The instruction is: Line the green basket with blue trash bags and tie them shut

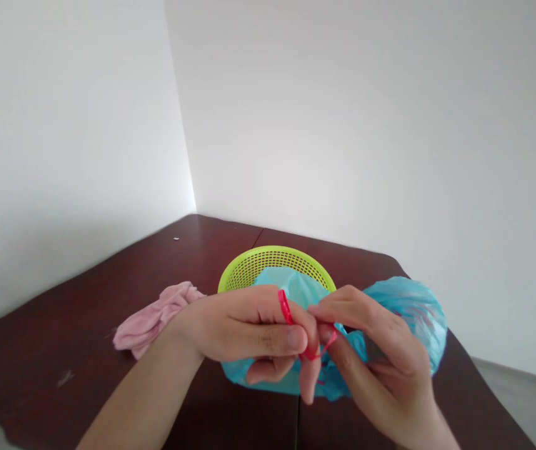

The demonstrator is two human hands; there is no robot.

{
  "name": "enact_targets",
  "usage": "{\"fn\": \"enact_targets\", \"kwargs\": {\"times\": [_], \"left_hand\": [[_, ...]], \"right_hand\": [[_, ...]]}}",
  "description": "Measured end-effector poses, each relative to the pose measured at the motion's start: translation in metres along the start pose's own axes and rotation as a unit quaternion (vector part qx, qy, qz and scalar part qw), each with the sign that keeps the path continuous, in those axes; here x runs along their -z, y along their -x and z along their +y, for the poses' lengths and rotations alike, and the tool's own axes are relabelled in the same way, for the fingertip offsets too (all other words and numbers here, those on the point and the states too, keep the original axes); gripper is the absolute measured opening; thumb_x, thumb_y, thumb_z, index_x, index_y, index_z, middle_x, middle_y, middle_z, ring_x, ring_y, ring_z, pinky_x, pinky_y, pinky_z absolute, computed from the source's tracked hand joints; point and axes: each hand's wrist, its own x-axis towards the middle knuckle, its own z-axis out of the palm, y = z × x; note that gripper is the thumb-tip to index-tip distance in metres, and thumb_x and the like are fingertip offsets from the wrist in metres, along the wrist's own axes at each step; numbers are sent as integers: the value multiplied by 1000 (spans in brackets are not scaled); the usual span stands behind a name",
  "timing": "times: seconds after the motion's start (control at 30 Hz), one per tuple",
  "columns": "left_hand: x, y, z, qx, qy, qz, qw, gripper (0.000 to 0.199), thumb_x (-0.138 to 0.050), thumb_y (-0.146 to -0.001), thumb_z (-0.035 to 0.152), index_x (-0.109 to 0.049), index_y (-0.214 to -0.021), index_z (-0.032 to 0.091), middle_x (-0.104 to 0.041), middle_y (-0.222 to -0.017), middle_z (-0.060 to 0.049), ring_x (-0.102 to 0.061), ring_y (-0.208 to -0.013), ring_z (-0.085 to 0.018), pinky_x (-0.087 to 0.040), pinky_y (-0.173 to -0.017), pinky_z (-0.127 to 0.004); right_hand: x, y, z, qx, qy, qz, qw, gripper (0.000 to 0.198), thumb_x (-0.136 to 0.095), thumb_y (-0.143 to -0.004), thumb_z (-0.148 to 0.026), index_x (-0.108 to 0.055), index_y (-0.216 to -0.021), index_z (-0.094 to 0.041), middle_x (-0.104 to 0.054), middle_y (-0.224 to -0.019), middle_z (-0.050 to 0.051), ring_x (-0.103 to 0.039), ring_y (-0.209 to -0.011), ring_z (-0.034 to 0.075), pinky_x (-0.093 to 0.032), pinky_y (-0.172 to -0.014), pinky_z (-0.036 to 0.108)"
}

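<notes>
A thin red plastic strip [285, 306] runs between my two hands in front of the basket. My left hand [253, 331] pinches it between thumb and curled fingers, with one end sticking up above the thumb. On the other side, my right hand [375, 350] grips the strip's other part between thumb and forefinger. Behind and below the hands lies a light blue plastic bag [291, 281], partly inside a yellow-green perforated basket [237, 259]. A fuller blue plastic bag [413, 306] with reddish contents sits just beyond my right hand.
A crumpled pink cloth [155, 319] lies left of my left forearm on the dark red-brown table [85, 312]. A small white scrap [176, 238] rests near the back corner. White walls [343, 125] border the table behind and at left.
</notes>
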Motion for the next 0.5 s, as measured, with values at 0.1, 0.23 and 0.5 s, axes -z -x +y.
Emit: {"fn": "enact_targets", "kwargs": {"times": [0.1, 0.23, 0.5], "left_hand": [[3, 2, 2, 4, -7, 16, 1000, 47, -58, -128, 53, -79, -103, 19, -57, -64, 1, -42, -46, -8, -33, -41, -16], [5, -1, 6, 11, 0, 162, 987, 54, -52, -128, 64, -81, -127, 18, -71, -67, 0, -45, -35, -6, -33, -36, -15], [8, -9, 8, 17, 46, 272, 961, 54, -55, -127, 62, -77, -143, 15, -90, -88, -10, -65, -39, -10, -48, -44, -15]], "right_hand": [[-2, 0, -4, 5, 19, 44, 999, 34, -73, -108, -5, -84, -130, -27, -83, -99, 5, -79, -87, 21, -66, -74, 36], [-9, 8, -16, -38, 16, 166, 985, 16, -79, -109, -12, -82, -112, -27, -78, -84, 2, -72, -72, 20, -60, -66, 36], [2, 12, -28, 50, 43, 44, 997, 32, -87, -108, -22, -83, -138, -34, -89, -95, 4, -86, -78, 28, -70, -67, 41]]}}
